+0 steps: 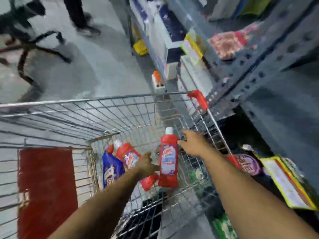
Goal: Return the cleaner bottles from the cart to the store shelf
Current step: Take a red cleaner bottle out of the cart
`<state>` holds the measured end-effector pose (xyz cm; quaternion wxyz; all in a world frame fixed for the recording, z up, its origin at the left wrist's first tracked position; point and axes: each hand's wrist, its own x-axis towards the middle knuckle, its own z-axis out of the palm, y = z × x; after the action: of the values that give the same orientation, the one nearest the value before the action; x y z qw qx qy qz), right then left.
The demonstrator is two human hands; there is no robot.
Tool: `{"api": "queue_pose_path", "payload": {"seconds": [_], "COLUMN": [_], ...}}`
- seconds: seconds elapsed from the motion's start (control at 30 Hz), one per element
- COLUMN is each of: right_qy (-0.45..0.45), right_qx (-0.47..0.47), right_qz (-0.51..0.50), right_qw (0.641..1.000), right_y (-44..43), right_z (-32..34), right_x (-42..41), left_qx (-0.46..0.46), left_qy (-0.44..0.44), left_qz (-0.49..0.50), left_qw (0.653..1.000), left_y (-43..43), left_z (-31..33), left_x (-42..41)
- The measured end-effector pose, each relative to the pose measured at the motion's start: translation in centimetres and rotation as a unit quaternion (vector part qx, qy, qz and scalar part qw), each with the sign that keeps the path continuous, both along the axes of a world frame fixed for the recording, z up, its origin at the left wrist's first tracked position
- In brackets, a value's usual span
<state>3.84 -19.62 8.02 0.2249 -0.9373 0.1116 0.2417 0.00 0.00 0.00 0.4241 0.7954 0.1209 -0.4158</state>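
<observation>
A wire shopping cart [96,100] fills the lower middle of the head view. Inside it stands a red cleaner bottle [168,157] with a white cap, upright. My left hand [146,163] is down in the cart, fingers closed around that bottle's left side. My right hand [194,144] hovers just right of the bottle's neck, fingers spread, holding nothing. Behind my left hand lie another red bottle [128,155] and a blue bottle [111,169]. The grey store shelf [269,69] rises on the right. The whole picture is blurred.
A red flap [46,190] covers the cart's near left part. Packaged goods [286,180] sit on the low shelf at right, more packets [227,43] higher up. A person's legs [77,14] and a dark chair base [34,45] stand on the floor at top left.
</observation>
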Motion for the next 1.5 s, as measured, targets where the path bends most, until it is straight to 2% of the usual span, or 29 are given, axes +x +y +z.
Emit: {"api": "queue_pose_path", "payload": {"seconds": [0.1, 0.23, 0.33, 0.53, 0.7, 0.77, 0.87, 1.07, 1.3, 1.4, 1.5], "right_qy": [0.028, 0.086, 0.126, 0.152, 0.15, 0.125, 0.074, -0.074, -0.245, -0.318, -0.365], "right_qx": [0.02, 0.02, 0.033, 0.126, 0.178, 0.184, 0.218, 0.277, 0.369, 0.368, 0.336], "right_qz": [0.007, -0.043, -0.038, -0.106, -0.083, -0.057, -0.038, -0.07, -0.081, -0.082, -0.081], "right_qw": [0.999, 0.995, 0.991, 0.975, 0.969, 0.973, 0.972, 0.956, 0.893, 0.87, 0.865], "right_y": [0.7, 1.9, 2.5, 2.2, 2.8, 3.1, 3.5, 2.7, 0.7, -0.4, -1.5], "right_z": [-4.2, -8.2, -10.5, -12.0, -10.0, -8.5, -5.8, 3.2, 17.0, 22.1, 25.5], "right_x": [3.2, 5.4, 6.1, 6.2, 5.9, 6.1, 6.3, 3.5, -5.0, -10.2, -15.6], "left_qx": [0.007, 0.055, 0.081, 0.037, -0.017, -0.069, -0.093, -0.134, -0.23, -0.257, -0.27], "left_qy": [0.008, -0.001, 0.034, 0.103, 0.085, 0.056, 0.004, -0.107, -0.215, -0.258, -0.296], "left_qz": [-0.028, -0.089, -0.059, 0.02, 0.092, 0.122, 0.143, 0.099, 0.015, -0.031, -0.073], "left_qw": [1.0, 0.995, 0.994, 0.994, 0.992, 0.989, 0.985, 0.98, 0.949, 0.931, 0.913], "left_y": [-2.1, -3.4, -3.9, -3.8, -3.8, -3.8, -3.2, -0.3, 1.0, 0.3, -1.1], "left_z": [-2.6, -5.1, -6.4, -7.9, -6.8, -5.7, -4.0, 4.0, 17.5, 22.1, 24.7], "left_x": [0.8, 0.1, -0.7, -1.1, -2.7, -3.0, -2.4, -1.4, -6.2, -9.1, -12.4]}}
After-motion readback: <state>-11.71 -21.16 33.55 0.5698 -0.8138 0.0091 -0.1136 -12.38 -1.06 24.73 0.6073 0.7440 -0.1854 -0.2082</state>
